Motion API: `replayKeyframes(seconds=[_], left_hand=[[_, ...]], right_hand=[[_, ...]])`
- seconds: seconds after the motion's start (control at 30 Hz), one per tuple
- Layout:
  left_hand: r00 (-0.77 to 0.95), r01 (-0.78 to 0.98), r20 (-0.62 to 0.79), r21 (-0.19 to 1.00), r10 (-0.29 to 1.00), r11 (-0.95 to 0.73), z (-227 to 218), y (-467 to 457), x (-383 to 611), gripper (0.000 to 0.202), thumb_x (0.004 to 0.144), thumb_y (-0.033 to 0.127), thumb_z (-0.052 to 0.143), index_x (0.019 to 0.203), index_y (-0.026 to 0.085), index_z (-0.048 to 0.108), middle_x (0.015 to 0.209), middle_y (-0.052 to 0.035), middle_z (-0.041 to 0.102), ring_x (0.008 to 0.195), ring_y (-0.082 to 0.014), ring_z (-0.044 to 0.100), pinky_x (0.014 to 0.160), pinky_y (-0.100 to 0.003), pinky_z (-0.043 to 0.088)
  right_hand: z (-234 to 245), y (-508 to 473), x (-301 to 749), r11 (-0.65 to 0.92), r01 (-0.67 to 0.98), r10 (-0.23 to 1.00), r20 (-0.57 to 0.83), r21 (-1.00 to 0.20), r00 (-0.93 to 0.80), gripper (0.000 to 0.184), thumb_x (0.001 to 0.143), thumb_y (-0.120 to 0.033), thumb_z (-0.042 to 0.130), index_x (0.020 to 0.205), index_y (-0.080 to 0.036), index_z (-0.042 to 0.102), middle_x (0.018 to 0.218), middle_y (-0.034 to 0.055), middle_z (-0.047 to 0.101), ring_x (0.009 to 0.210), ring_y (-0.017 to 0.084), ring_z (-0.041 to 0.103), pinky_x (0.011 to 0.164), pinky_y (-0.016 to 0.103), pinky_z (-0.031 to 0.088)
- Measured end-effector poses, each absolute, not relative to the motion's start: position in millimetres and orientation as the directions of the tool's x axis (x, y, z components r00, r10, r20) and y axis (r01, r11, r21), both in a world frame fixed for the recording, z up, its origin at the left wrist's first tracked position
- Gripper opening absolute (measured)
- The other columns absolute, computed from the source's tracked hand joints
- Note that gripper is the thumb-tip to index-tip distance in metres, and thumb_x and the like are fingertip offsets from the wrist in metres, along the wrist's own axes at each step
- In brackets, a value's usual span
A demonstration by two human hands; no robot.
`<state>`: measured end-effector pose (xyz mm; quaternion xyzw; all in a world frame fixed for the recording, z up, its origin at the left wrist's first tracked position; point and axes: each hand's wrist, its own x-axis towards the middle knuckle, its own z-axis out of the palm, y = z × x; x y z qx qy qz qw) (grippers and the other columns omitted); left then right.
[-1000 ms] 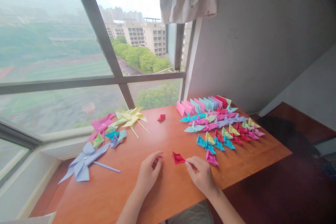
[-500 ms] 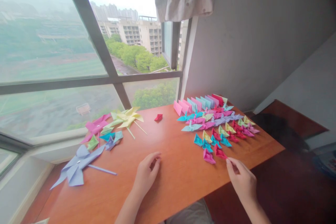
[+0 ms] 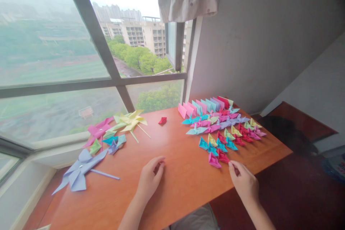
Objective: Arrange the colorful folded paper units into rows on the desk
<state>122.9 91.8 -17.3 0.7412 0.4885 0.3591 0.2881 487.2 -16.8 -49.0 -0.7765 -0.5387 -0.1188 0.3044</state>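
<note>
My right hand (image 3: 244,179) pinches the near tip of a red paper boat (image 3: 223,156) between thumb and finger. This boat sits on the table beside a magenta paper boat (image 3: 214,160). Behind the two are blue paper boats (image 3: 221,145) and a yellow paper boat (image 3: 211,139). More folded boats in red, yellow, green and pink lie in rows farther right. My left hand (image 3: 151,176) rests on the wooden table (image 3: 185,172), loosely curled, with a gap between thumb and fingers and nothing in it.
Paper cranes (image 3: 212,128) and a row of upright folded papers (image 3: 198,107) fill the far right. A lone red folded piece (image 3: 162,120) lies near the window. Purple (image 3: 81,169), yellow (image 3: 132,120) and magenta (image 3: 99,129) pinwheels lie left, beside several small folded pieces.
My right hand has moved slightly left, and the red boat with it, closer to the magenta boat. My left hand has stayed in place.
</note>
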Motion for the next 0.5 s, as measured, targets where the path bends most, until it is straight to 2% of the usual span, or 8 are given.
replayKeyframes(seconds=[0.5], left_hand=[[0.285, 0.528, 0.27, 0.757, 0.92, -0.386, -18.4, 92.8, 122.9, 0.021, 0.091, 0.027, 0.051, 0.102, 0.02, 0.068, 0.09, -0.0062, 0.075, 0.076, -0.0197, 0.071, 0.069, -0.03, 0.057]], right_hand=[[-44.4, -19.7, 481.1, -0.223, 0.91, 0.764, 0.517, -0.35, 0.386, 0.043, 0.096, -0.049, 0.044, 0.093, -0.017, 0.074, 0.077, 0.0073, 0.073, 0.059, 0.015, 0.064, 0.06, 0.025, 0.046]])
